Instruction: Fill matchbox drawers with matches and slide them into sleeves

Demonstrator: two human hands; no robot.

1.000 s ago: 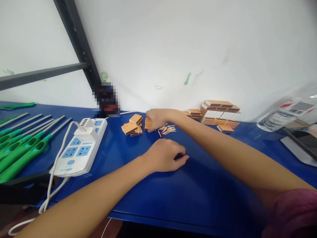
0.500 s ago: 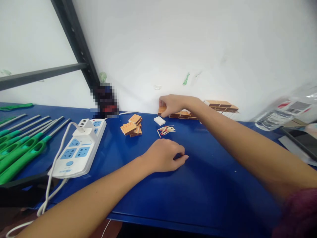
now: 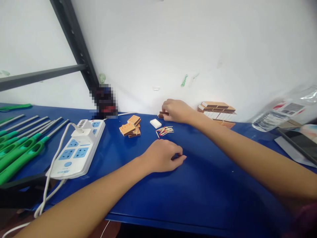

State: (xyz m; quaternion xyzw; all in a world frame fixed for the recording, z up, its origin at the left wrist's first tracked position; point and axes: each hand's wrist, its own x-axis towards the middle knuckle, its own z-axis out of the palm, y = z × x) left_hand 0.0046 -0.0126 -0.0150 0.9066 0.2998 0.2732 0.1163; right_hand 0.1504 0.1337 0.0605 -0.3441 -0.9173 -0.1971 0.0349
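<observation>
My right hand point(image 3: 177, 110) is at the wall edge of the blue table, its fingers closed around a brown matchbox point(image 3: 162, 114) that it partly hides. My left hand point(image 3: 164, 155) rests on the tabletop with loosely curled fingers, the thumb a little apart and nothing in it. Between the hands lie a white matchbox tray point(image 3: 156, 123) and a small pile of red-tipped matches point(image 3: 165, 131). Left of these is a loose heap of orange matchboxes point(image 3: 130, 126). Beyond my right forearm stands a stack of matchboxes point(image 3: 217, 107) against the wall; the arm covers part of it.
A white power strip point(image 3: 81, 150) with a plugged-in charger and cable sits on the left. Several green-handled lighters point(image 3: 29, 148) lie beyond it. A dark metal shelf post point(image 3: 76, 43) rises there. On the right are a plastic bottle point(image 3: 272, 115) and a phone point(image 3: 300, 142).
My right hand has shifted slightly right and down along the wall; the matchbox at its fingertips now shows a brown side instead of its orange top. My left hand stays put.
</observation>
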